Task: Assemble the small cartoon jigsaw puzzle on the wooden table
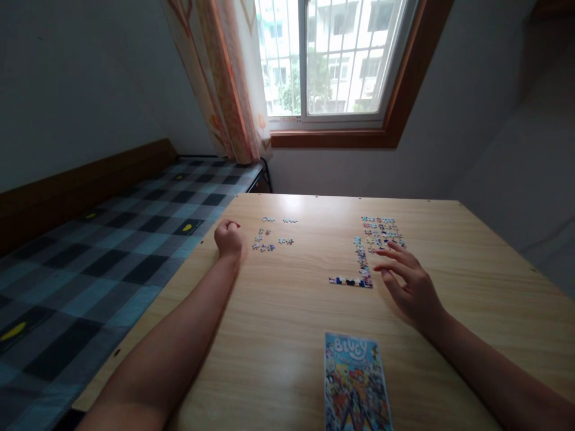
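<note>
A wooden table is filling the middle, with a Bluey picture lying at the near end. Left hand is resting in a fist, right hand is hanging fingers-apart just beside an L-shaped puzzle strip, and loose pieces are sitting near both.

Tabletop is pale woodgrain, bedsheet around 9 o'clock is black-and-blue check, curtain at 11 is kinda orangey, puzzle strip mixes navy with cream.
</note>
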The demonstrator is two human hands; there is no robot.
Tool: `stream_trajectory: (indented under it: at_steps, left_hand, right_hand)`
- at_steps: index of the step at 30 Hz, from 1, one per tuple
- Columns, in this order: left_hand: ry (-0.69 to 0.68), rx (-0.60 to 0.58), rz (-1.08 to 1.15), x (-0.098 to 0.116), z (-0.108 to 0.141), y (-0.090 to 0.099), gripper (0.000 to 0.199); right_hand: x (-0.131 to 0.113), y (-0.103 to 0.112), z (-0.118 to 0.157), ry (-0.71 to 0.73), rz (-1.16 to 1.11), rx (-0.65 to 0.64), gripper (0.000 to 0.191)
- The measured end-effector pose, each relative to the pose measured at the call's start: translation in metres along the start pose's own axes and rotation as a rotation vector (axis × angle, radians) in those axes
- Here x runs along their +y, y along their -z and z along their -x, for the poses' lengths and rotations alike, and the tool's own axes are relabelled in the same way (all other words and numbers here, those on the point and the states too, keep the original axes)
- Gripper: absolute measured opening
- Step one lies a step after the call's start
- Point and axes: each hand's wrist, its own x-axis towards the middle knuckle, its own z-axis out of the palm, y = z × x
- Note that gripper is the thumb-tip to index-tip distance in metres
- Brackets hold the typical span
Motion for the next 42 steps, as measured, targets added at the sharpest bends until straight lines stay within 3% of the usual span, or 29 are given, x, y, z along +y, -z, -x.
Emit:
stream_trajectory:
  at_steps: [8, 19, 42]
  left_hand:
    - [0.027, -0.034, -0.028, 0.001, 0.002, 0.001, 0.016]
    - [0.037, -0.039, -0.008, -0.001, 0.0, 0.001, 0.015]
    - [-0.024, -0.11, -0.068, 0.002, 0.008, 0.004, 0.017]
  right_hand:
    - [-0.003, 0.002, -0.001, -0.04, -0.007, -0.003, 0.016]
    - [-0.013, 0.006, 0.002, -0.174, -0.114, -0.117, 0.019]
    - [-0.011, 0.004, 0.001, -0.188, -0.113, -0.099, 0.019]
